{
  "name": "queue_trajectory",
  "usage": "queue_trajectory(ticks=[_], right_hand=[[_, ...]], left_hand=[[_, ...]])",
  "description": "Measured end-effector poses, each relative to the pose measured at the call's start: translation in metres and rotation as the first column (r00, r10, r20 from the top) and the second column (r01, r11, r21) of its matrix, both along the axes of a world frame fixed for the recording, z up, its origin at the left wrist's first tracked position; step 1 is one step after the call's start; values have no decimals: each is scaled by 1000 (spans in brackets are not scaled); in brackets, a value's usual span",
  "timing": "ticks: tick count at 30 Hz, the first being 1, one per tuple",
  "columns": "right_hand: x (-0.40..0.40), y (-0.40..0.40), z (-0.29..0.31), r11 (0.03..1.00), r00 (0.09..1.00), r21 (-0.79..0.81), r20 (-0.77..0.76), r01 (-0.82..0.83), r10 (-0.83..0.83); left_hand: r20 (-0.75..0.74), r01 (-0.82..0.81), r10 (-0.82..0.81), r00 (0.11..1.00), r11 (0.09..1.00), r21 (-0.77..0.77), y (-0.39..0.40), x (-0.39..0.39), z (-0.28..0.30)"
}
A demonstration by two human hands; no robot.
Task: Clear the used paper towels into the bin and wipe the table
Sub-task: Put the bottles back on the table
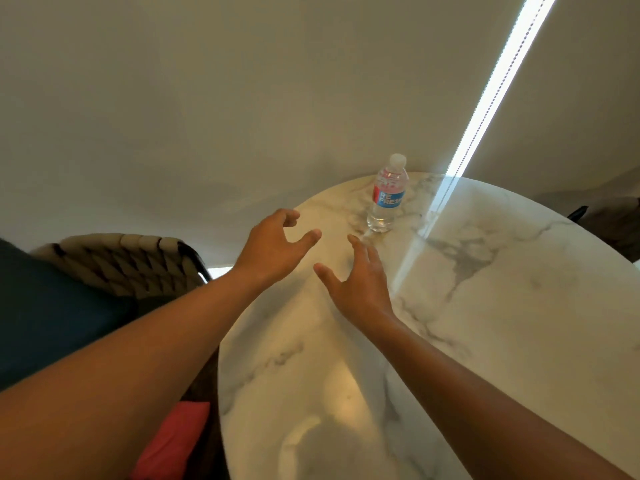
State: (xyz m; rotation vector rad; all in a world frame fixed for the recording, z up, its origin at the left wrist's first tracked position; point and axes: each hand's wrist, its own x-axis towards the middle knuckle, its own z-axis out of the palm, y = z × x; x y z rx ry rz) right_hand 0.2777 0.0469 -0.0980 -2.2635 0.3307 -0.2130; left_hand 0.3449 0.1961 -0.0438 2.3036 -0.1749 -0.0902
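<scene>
A round white marble table (485, 323) fills the lower right of the head view. Both my arms reach out over its left part. My left hand (273, 245) hovers at the table's far left edge with fingers loosely curled and thumb spread, holding nothing. My right hand (360, 278) is just right of it, fingers straight and spread, low over the tabletop and holding nothing. No paper towels, cloth or bin show in this view.
A clear water bottle (388, 195) with a blue and red label stands upright near the table's far edge, just beyond my right hand. A woven chair (124, 261) with a dark cushion sits left of the table. Something red (173, 441) lies low at the left.
</scene>
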Motion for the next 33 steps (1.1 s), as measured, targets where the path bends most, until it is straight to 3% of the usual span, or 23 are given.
queue_trajectory(ticks=[7,17,23,29,33], right_hand=[[-20,100,2,987,987,-5,19,-159,159],[-53,240,-9,920,944,211,37,-329,329],[-61,292,-49,931,965,293,-78,-217,249],[-54,303,-93,952,934,305,-331,-26,131],[-45,307,-124,962,922,272,-381,39,70]], left_hand=[[27,-97,97,995,995,-1,102,-27,-16],[15,-263,263,965,964,29,255,-48,-39],[-37,-282,284,958,958,52,302,-63,-68],[-148,-273,283,948,958,84,331,-72,-112],[-220,-227,245,944,968,103,335,-72,-136]])
